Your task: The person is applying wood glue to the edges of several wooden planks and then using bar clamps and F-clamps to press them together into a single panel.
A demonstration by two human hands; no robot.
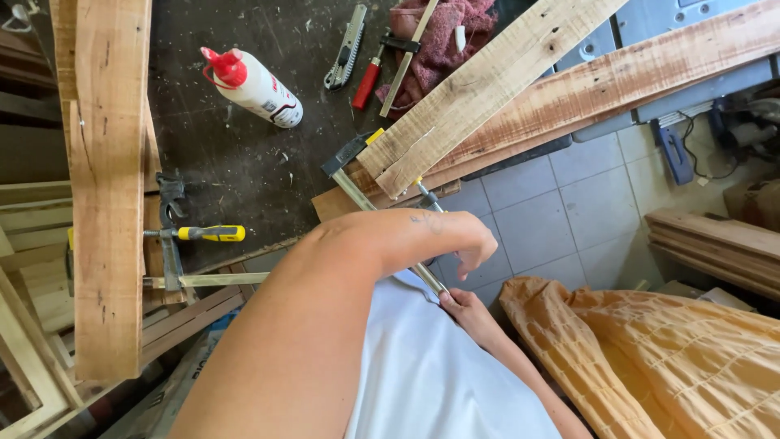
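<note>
Clamping step in hand, by the look of it: bar clamp (382, 213) has its head on the ends of two planks (487, 81) overhanging the dark tabletop (244, 154). Left hand (463, 240) curled around the clamp's bar near the lower end; right hand (465, 309) closed on the bar below it. Glue bottle (253, 86) lies well apart. Next move likely needs the lower jaw snugged up square, then tightened.

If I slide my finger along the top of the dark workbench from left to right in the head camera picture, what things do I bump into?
Upright wooden plank → white glue bottle with a red cap → grey utility knife → red-handled clamp → reddish rag → pale plank.
</note>
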